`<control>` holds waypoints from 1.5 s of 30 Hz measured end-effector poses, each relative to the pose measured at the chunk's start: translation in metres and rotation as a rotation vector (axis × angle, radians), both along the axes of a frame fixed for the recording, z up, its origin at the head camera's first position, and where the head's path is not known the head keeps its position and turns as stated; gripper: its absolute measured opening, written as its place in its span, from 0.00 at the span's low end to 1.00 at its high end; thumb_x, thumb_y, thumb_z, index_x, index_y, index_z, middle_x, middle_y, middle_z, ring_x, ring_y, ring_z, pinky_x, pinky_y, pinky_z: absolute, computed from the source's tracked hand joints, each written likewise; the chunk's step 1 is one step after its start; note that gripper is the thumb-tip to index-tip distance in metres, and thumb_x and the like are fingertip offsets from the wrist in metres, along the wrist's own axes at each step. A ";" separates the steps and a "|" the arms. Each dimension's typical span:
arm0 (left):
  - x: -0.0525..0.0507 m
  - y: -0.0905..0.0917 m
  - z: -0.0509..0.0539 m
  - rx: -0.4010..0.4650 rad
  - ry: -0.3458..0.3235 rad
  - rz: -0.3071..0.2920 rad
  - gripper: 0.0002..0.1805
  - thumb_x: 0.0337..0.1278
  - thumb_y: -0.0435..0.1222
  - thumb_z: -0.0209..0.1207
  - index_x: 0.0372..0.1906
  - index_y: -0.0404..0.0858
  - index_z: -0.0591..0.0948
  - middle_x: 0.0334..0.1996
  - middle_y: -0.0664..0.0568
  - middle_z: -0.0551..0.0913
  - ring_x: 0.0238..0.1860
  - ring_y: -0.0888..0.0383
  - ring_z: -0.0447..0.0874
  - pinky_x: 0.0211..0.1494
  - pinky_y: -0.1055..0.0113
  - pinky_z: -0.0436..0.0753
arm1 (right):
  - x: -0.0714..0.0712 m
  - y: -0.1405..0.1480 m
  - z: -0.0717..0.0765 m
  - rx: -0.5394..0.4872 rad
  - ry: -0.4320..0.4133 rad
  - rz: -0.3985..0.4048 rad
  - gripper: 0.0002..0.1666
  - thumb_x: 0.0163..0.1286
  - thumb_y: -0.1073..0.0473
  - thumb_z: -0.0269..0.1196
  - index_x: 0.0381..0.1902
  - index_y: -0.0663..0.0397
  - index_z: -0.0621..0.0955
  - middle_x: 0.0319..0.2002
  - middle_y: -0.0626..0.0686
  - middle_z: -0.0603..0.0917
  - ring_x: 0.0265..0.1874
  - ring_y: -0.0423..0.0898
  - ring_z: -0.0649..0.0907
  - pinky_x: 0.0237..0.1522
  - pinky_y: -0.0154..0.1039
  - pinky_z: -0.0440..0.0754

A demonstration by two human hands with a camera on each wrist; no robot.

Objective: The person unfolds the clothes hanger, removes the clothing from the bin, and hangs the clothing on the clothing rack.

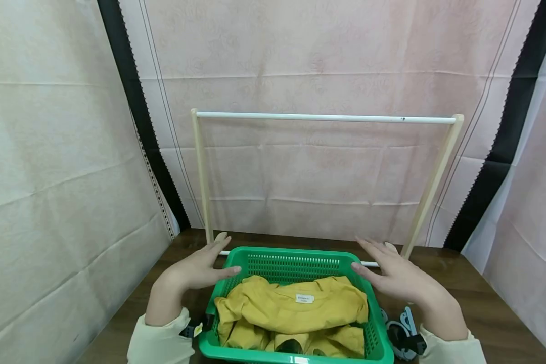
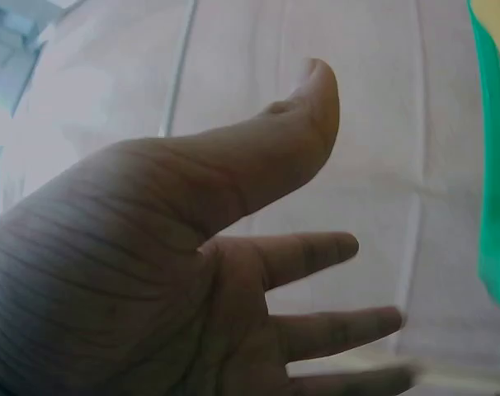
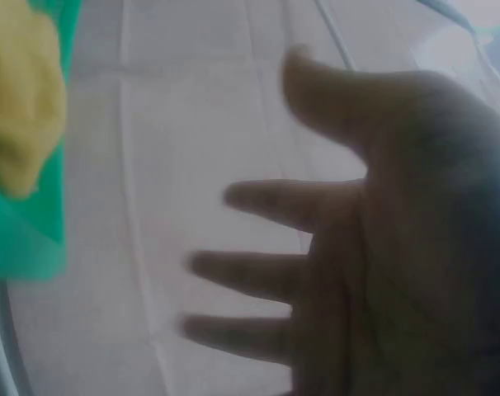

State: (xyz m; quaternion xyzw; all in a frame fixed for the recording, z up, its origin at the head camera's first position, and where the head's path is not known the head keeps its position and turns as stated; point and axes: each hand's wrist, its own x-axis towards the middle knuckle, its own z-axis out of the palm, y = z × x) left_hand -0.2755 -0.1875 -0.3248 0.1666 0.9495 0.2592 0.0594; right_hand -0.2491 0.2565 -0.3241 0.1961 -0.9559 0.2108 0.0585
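Creased pale curtains (image 1: 318, 55) left, far and right, black bands (image 1: 135, 96) slanting between them, dark brown counter (image 1: 468, 283) below!

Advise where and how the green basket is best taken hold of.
Grip the green basket by its opposite side rims, left hand and right hand from outside; it sits upright with the yellow garment inside, so this should keep it level.

From above, the head view faces forward and down over the desk (image 1: 487, 309); wrist views face left grip (image 2: 192, 264) and right grip (image 3: 378, 239) closely; all share the green basket (image 1: 296, 264).
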 end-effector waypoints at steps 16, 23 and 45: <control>-0.030 -0.033 -0.031 0.341 -0.308 -0.170 0.39 0.72 0.46 0.59 0.77 0.31 0.59 0.70 0.32 0.67 0.67 0.37 0.71 0.62 0.43 0.76 | -0.013 0.049 -0.012 -0.084 -0.173 0.018 0.25 0.75 0.43 0.59 0.56 0.56 0.83 0.43 0.48 0.86 0.42 0.47 0.84 0.40 0.46 0.83; -0.042 -0.040 -0.041 0.347 -0.271 -0.215 0.39 0.68 0.42 0.63 0.75 0.31 0.62 0.72 0.34 0.66 0.70 0.36 0.66 0.63 0.45 0.75 | -0.022 0.085 -0.026 -0.279 -0.434 0.034 0.17 0.76 0.55 0.61 0.40 0.67 0.84 0.32 0.53 0.85 0.34 0.51 0.86 0.34 0.43 0.85; -0.048 -0.042 -0.048 0.370 -0.310 -0.201 0.40 0.66 0.39 0.65 0.76 0.30 0.61 0.75 0.35 0.61 0.69 0.35 0.67 0.62 0.36 0.72 | -0.045 0.134 -0.113 -0.321 -0.689 -0.294 0.17 0.68 0.52 0.69 0.27 0.59 0.81 0.23 0.51 0.80 0.23 0.44 0.80 0.29 0.39 0.83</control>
